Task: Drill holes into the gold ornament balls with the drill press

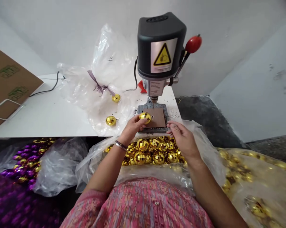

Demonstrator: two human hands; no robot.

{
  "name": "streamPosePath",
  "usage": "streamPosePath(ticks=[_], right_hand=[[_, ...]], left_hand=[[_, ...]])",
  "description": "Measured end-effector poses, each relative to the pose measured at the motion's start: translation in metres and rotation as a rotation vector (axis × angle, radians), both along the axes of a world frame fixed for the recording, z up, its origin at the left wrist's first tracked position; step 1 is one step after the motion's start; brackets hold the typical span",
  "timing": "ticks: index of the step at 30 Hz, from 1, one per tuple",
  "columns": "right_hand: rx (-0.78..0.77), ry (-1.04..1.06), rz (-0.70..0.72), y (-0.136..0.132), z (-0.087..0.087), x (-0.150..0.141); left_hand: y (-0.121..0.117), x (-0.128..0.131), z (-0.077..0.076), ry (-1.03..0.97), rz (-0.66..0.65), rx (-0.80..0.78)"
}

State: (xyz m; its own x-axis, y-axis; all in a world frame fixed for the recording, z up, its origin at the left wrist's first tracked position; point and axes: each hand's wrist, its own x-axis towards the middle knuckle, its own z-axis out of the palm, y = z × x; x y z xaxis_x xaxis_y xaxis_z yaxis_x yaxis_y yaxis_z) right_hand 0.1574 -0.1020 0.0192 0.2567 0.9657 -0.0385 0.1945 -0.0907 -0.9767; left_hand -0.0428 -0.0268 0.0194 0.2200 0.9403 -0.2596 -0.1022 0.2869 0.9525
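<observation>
My left hand (133, 126) is closed around a shiny gold disco-ball ornament (145, 117), held over the left part of a brown board (158, 118) on the drill press base. My right hand (181, 134) hovers by the board's right edge with thumb and fingertips pinched together; whatever is between them is too small to make out. Above the board stands a small bench drill press (160, 47) with a red-knobbed lever (193, 44) on its right. Its chuck (153, 98) points down at the board. Below my hands, an open plastic bag holds several gold disco-ball ornaments (143, 145).
A clear plastic bag (105, 53) with a purple ribbon lies on the white table (50, 117), near two loose gold balls (111, 120). A cardboard box (10, 72) stands left. Bags of purple ornaments (26, 158) and gold ornaments (238, 171) flank me. Dark shavings surround the base.
</observation>
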Motion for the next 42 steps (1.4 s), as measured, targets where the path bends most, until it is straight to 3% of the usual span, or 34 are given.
streamPosePath(ticks=[7,20,25,31,36,39,42], right_hand=[[-0.025,0.067,-0.132,-0.030,-0.014,0.038],[-0.069,0.110,-0.202,-0.038,-0.028,0.051],[-0.086,0.099,-0.182,-0.038,-0.031,0.051],[-0.083,0.057,-0.109,-0.035,-0.027,0.048],[-0.008,-0.029,-0.068,-0.016,0.000,0.058],[0.124,-0.090,-0.120,0.008,0.038,0.067],[0.371,-0.174,-0.226,0.040,0.088,0.071]], left_hand=[[0.037,0.011,-0.001,0.415,-0.023,0.186],[0.048,0.025,0.013,0.932,-0.139,0.444],[0.050,0.028,0.009,0.943,-0.177,0.547],[0.053,0.028,-0.003,0.668,-0.231,0.284],[0.051,0.026,-0.007,0.629,-0.222,0.270],[0.052,0.025,-0.013,0.599,-0.236,0.300],[0.052,0.024,-0.016,0.598,-0.232,0.327]])
